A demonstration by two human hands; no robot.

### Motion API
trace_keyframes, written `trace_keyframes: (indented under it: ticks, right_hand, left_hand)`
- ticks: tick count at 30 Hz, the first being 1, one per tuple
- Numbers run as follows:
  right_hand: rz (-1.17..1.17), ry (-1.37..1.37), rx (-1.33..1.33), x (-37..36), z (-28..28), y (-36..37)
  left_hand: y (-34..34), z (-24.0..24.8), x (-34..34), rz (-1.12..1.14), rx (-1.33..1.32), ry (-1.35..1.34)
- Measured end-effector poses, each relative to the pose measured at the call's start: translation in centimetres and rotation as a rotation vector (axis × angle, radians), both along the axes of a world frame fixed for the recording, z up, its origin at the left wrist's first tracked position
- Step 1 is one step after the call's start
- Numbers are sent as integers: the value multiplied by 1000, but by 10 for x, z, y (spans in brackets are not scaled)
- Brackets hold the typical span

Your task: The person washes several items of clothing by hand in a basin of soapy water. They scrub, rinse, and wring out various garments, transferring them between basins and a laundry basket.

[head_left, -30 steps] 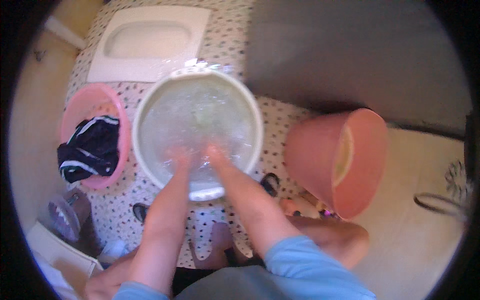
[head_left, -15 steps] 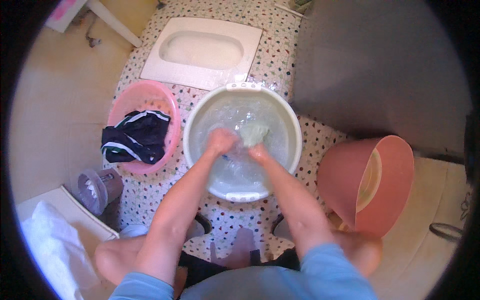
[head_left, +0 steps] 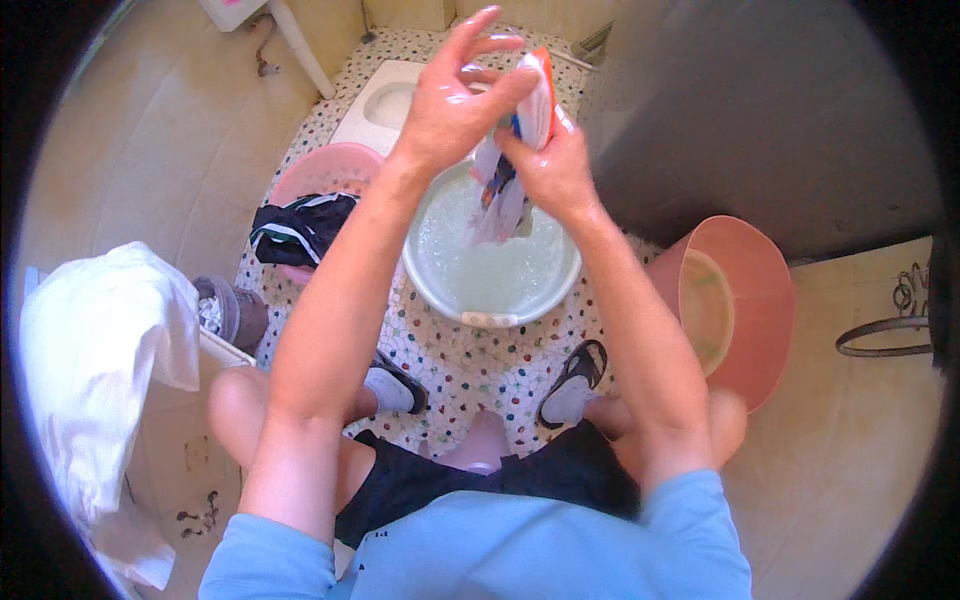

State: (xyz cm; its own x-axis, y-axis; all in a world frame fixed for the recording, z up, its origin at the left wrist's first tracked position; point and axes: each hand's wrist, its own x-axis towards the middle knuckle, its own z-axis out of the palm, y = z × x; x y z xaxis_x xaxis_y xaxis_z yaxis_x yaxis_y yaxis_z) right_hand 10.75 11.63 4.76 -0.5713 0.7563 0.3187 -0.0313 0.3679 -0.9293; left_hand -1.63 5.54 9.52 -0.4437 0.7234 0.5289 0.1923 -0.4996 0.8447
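Note:
Above the round pale basin (head_left: pixel 430 288), my right hand (head_left: pixel 557 172) grips a crumpled white thing with an orange edge and blue and dark patches (head_left: pixel 539 105). Its lower part hangs limp over the water; I cannot tell whether it is wet cloth or a plastic bag. My left hand (head_left: pixel 448 108), wet, is raised beside its upper end. That hand's fingers are spread, and the thumb overlaps the white part. Cloudy water (head_left: pixel 480 270) fills the basin.
Left of the basin, a pink tub (head_left: pixel 335 160) holds dark striped clothing (head_left: pixel 305 225). A small bin (head_left: pixel 240 315) and white cloth (head_left: pixel 105 340) are nearer left. On the right stands a pink bucket (head_left: pixel 765 320). A squat toilet (head_left: pixel 360 125) lies behind.
Both hands have come up out of the basin water and farther away from me. The right now holds the white-and-orange thing in the air. The view has shifted too.

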Motion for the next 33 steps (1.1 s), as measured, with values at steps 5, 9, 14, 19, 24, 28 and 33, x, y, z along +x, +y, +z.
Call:
trace_keyframes:
  ticks: [5,9,14,19,24,28,33]
  right_hand:
    - [57,179,58,2,87,8]
    - [74,4,191,13,66,8]
    - [-208,-509,236,31,-104,22]
    - [-224,-963,118,29,-249,-14]
    - [-72,-1069,367,24,-358,-27]
    - [116,-1245,139,20,-451,-29]
    - [26,-1342,-176,2,-435,15]
  left_hand:
    - [-28,-51,9,-244,-400,98]
    - [-2,-121,19,-337,-432,-189]
    - [-6,-234,34,18,-999,64]
    - [-43,-359,46,502,-1089,624]
    - [-39,-390,59,223,-1340,692]
    - [-66,-514,50,158,-1352,847]
    - [-29,-461,17,-277,-1454,649]
